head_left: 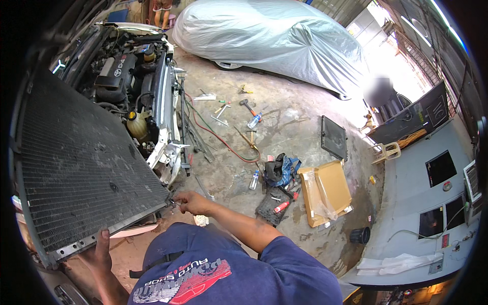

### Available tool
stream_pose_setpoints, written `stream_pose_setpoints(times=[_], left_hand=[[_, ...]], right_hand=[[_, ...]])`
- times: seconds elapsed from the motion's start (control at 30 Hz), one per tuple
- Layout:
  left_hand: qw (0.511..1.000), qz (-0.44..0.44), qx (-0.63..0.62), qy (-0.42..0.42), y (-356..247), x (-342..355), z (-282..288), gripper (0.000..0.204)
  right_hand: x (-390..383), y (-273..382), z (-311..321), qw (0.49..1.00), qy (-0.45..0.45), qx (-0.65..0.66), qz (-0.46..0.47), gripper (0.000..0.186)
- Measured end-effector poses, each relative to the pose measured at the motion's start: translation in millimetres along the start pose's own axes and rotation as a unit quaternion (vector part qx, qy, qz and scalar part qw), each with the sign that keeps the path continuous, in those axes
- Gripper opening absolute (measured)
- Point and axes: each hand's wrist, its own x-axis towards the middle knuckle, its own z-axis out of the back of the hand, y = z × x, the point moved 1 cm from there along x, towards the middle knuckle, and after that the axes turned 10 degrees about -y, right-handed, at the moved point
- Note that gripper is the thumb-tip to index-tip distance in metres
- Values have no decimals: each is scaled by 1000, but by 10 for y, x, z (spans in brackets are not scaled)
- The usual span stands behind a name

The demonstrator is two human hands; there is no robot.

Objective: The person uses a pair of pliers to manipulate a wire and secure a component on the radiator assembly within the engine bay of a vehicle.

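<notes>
Hands (193, 203) apart along radiator (86, 152) edge

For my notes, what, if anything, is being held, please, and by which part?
The radiator: left hand grips its lower edge, right hand at its right corner.

An auto repair workshop, seen from the work floor: beside me, a car's engine bay (114, 76) lies exposed, its front end stripped, while a broad finned radiator (91, 168) is held up next to it. Across the stained concrete floor (300, 134) are scattered a hammer (251, 109), a T-shaped metal tool (223, 114) and, farther off, a second, smaller radiator (333, 138) lying flat near an open cardboard box (335, 190). Behind, another car sits beneath a silvery cover (264, 35), with daylight pouring through a wide opening at the far right.
</notes>
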Motion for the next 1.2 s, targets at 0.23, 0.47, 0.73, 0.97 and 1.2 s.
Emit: stream_pose_setpoints(times=[0.23,0.47,0.73,0.97,1.2], left_hand=[[999,24,22,7,19,5,61,89],[1000,-20,22,-6,93,-26,61,84],[997,-13,54,-48,42,-40,-12,78],[984,-58,148,-75,-383,139,-230,76],[988,-118,96,-36,-1009,407,-627,72]], right_hand=[[67,-115,-34,992,-27,-99,75,51],[242,-585,-67,924,-112,-296,214,25],[139,-523,96,957,-90,-204,183,27],[57,-335,105,951,-44,-266,150,39],[-99,-283,70,989,-63,-128,44,53]])
